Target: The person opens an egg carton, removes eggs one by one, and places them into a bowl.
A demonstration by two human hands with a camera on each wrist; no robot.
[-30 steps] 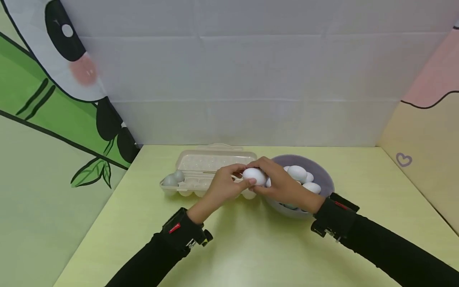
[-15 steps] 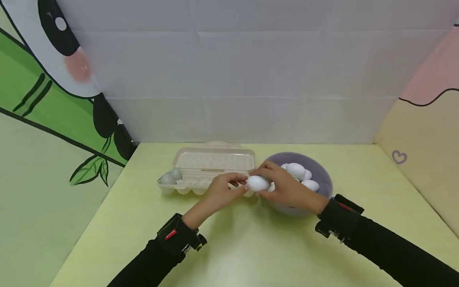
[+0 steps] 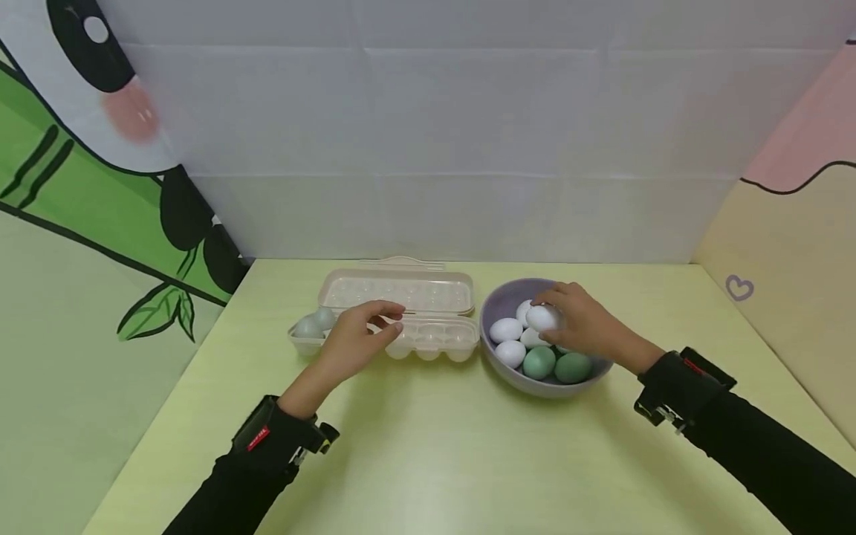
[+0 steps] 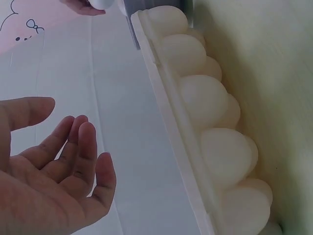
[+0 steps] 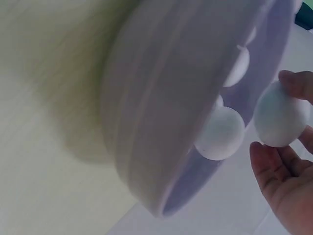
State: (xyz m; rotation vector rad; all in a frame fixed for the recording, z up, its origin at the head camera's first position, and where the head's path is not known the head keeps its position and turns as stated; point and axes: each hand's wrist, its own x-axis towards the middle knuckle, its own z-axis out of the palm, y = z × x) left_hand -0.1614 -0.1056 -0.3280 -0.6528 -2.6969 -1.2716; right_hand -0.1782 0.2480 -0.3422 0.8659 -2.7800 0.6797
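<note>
In the head view, my right hand pinches a white egg between thumb and fingers, over the purple bowl. The right wrist view has the same egg just outside the rim line. Inside the bowl lie several white eggs and green eggs. My left hand hovers in front of the egg carton, holding nothing, fingers loosely bent. Two pale grey-green eggs occupy the carton's left end; part of its cups is hidden behind this hand.
The carton's clear lid is folded back toward the white backdrop. Bowl and carton stand side by side near the back of the pale yellow table. Painted panels flank both sides.
Both hands held a white egg together between carton and bowl. The left hand has let go and drawn left; the right hand has carried the egg right, over the bowl.
</note>
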